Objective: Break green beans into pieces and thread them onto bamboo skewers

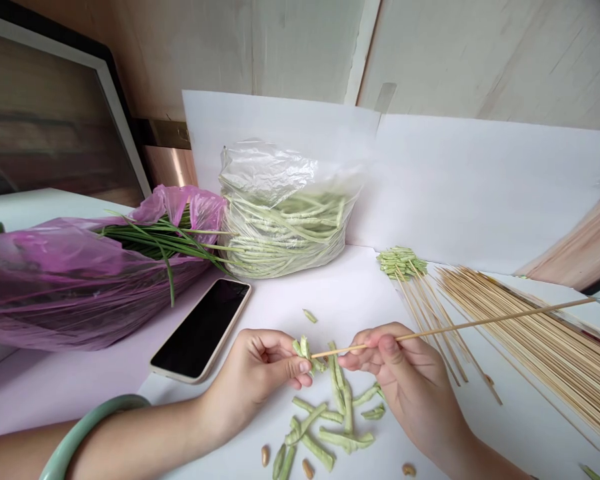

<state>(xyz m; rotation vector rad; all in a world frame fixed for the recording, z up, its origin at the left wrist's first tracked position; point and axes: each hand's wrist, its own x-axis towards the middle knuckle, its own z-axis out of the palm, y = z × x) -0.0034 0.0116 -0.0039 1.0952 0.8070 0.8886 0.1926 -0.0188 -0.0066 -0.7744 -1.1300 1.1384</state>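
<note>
Pale wall panels at back, upright white sheets in front of them, white-covered tabletop below. Left side: pink bag with long green stalks spilling out; beside it, clear bag of long green beans. Right side: fanned pile of thin sticks. Dark phone lies flat near the left forearm, which wears a green bangle.

Left hand: thumb and fingers pinching a small cluster of bean pieces at the stick's tip. Right hand: thumb against fingers, pinching the long stick partway along; its far end slants up to the right.

Handling, judged: stick very light, stiff lengthwise, slightly springy, could snap if bent hard. Best held fairly close to the tip, as now, for control; the long tail may sway. Bean pieces light, semi-soft, a little slippery at cut ends, liable to split or roll under pressure. Take them by the sides, fingertips off the point's line.

Beyond the hands, a bundled cluster of green pieces on several sticks. Between and below the hands, loose bean pieces. Smallest: tan seeds near the bottom edge.
</note>
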